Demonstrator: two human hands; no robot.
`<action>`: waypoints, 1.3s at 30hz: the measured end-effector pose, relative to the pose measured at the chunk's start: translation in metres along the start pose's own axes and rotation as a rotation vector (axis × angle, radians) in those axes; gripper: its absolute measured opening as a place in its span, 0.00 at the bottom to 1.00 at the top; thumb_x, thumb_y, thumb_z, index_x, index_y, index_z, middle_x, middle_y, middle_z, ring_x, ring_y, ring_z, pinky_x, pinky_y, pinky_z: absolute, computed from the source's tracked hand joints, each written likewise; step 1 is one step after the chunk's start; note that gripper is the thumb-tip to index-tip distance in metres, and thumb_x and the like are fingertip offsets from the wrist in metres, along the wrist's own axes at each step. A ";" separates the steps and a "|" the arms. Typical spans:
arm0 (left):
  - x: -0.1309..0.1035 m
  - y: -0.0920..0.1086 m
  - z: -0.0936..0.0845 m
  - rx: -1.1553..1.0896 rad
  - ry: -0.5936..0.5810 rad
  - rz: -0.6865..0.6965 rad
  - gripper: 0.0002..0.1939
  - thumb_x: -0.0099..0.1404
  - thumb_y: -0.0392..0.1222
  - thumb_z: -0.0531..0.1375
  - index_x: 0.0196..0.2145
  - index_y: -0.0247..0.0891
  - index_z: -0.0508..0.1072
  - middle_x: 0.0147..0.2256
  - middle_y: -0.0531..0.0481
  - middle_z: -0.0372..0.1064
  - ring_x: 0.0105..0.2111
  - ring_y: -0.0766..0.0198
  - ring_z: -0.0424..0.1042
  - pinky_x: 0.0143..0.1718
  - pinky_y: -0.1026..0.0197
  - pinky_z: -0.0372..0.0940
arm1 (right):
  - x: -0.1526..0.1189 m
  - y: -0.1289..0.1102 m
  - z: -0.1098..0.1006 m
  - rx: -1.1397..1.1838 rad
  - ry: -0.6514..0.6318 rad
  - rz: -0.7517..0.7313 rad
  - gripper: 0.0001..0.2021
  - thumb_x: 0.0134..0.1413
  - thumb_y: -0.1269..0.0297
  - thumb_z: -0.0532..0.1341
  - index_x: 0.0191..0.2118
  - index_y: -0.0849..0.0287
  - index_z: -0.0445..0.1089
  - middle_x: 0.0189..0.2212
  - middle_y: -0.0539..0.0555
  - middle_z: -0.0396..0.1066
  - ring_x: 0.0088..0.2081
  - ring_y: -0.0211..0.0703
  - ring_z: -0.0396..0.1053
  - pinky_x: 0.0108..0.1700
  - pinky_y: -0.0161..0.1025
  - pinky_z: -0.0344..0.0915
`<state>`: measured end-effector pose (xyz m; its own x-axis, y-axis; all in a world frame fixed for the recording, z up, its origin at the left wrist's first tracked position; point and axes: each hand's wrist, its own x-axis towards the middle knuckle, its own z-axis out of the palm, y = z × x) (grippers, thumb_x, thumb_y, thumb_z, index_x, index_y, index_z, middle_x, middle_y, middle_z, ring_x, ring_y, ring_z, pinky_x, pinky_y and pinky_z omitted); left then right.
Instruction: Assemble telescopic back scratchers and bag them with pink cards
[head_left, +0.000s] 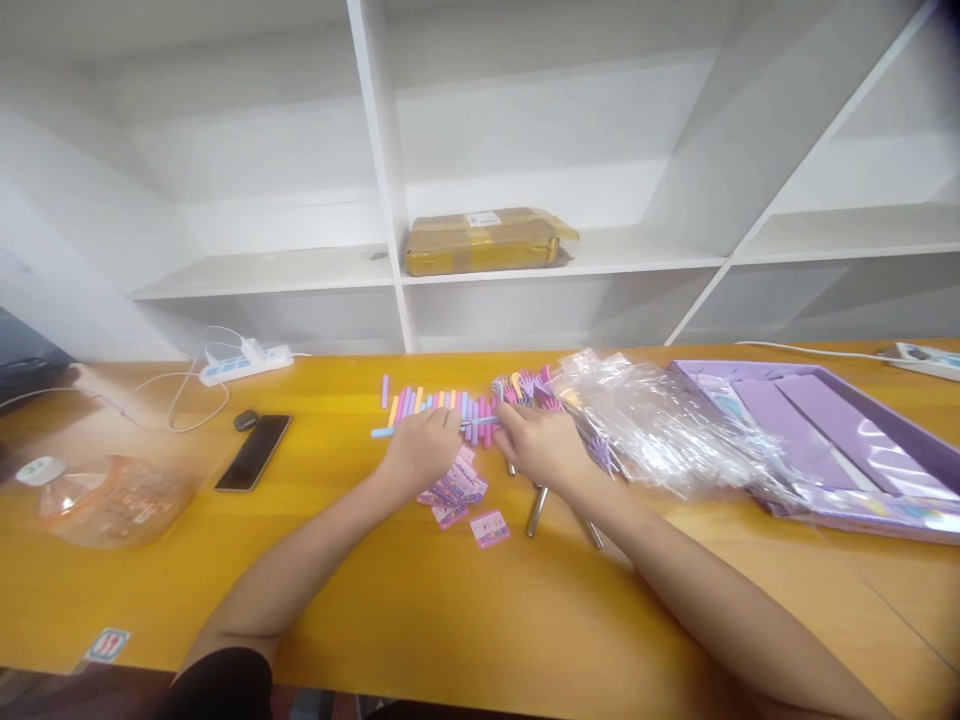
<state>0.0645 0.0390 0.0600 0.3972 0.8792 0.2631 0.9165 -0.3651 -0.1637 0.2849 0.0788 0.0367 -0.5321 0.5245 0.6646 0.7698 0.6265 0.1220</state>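
Note:
My left hand (426, 446) is closed around a light-blue tube-shaped handle (382, 433), whose end sticks out to the left. A thin metal rod (477, 422) spans the gap between my hands, and my right hand (541, 440) grips its other end; what lies inside that fist is hidden. Behind my hands is a row of pastel handles (406, 402) in pink, purple, orange and blue. Back scratchers with hand-shaped heads (525, 385) and metal rods (536, 511) lie around and under my right hand. Small pink printed cards (490, 528) are scattered below my hands.
Clear plastic bags (652, 425) are piled at right, against a purple tray (832, 520). At left are a phone (253, 453), a small black object (245, 420), a plastic bottle (112, 505) and a power strip (247, 364). A taped box (484, 243) sits on the shelf.

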 end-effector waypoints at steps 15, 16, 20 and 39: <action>0.008 -0.071 -0.023 0.138 0.128 -0.145 0.10 0.70 0.34 0.55 0.33 0.39 0.73 0.33 0.41 0.78 0.36 0.50 0.76 0.35 0.52 0.61 | 0.011 0.071 -0.022 -0.093 0.000 0.348 0.10 0.62 0.63 0.56 0.33 0.56 0.72 0.23 0.52 0.70 0.25 0.40 0.58 0.31 0.38 0.43; 0.007 -0.087 -0.026 0.162 0.148 -0.177 0.11 0.70 0.34 0.54 0.32 0.40 0.73 0.32 0.40 0.78 0.37 0.49 0.75 0.36 0.51 0.61 | 0.011 0.089 -0.027 -0.091 -0.012 0.411 0.10 0.63 0.63 0.56 0.34 0.56 0.72 0.24 0.53 0.70 0.25 0.41 0.57 0.32 0.38 0.43; -0.004 -0.153 -0.031 0.195 0.195 -0.208 0.12 0.70 0.34 0.51 0.33 0.41 0.73 0.33 0.41 0.78 0.39 0.48 0.74 0.40 0.51 0.62 | 0.000 0.160 -0.044 -0.081 -0.038 0.607 0.10 0.64 0.61 0.54 0.38 0.57 0.72 0.26 0.54 0.68 0.27 0.42 0.54 0.35 0.39 0.48; -0.002 -0.178 -0.001 0.061 0.169 -0.319 0.10 0.69 0.35 0.52 0.36 0.41 0.73 0.37 0.42 0.77 0.45 0.46 0.67 0.48 0.49 0.58 | -0.034 0.231 -0.050 0.053 -0.176 0.777 0.10 0.61 0.63 0.56 0.44 0.54 0.73 0.30 0.56 0.73 0.33 0.48 0.64 0.42 0.42 0.58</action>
<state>-0.0996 0.1016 0.0899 0.0987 0.8813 0.4622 0.9930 -0.0572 -0.1029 0.4980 0.1771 0.0792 0.0982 0.9031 0.4180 0.9278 0.0688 -0.3667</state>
